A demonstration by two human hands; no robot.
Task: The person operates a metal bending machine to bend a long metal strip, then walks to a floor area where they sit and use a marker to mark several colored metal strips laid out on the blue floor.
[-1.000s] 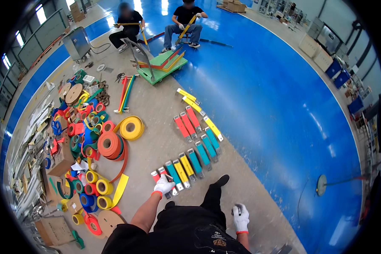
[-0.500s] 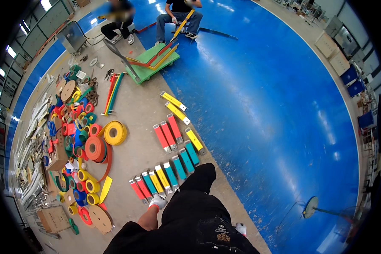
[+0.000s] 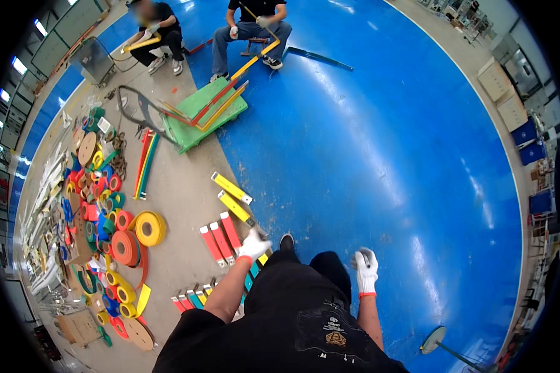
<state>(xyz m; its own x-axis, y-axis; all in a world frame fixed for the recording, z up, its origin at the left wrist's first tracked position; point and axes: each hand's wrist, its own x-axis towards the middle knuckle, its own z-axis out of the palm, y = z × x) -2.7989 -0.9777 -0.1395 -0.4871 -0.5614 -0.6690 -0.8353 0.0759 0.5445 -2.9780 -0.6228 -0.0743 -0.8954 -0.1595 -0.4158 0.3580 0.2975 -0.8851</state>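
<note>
Our left hand (image 3: 254, 245) is down at the near end of a yellow bar (image 3: 236, 208) on the floor, just right of the red bars (image 3: 221, 234); can't tell if the grip's closed. Right hand (image 3: 366, 268) hangs loose, holding nothing.

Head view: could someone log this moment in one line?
left hand: on yellow bar | right hand: empty, hanging | red bars: on floor

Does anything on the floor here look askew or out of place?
Mostly orderly: the red bars lie side by side, and so do the two yellow bars, one under the gloved left hand. The heap of coloured tape rolls by the wall looks jumbled, and long strips lie crossed on the green pallet.
</note>
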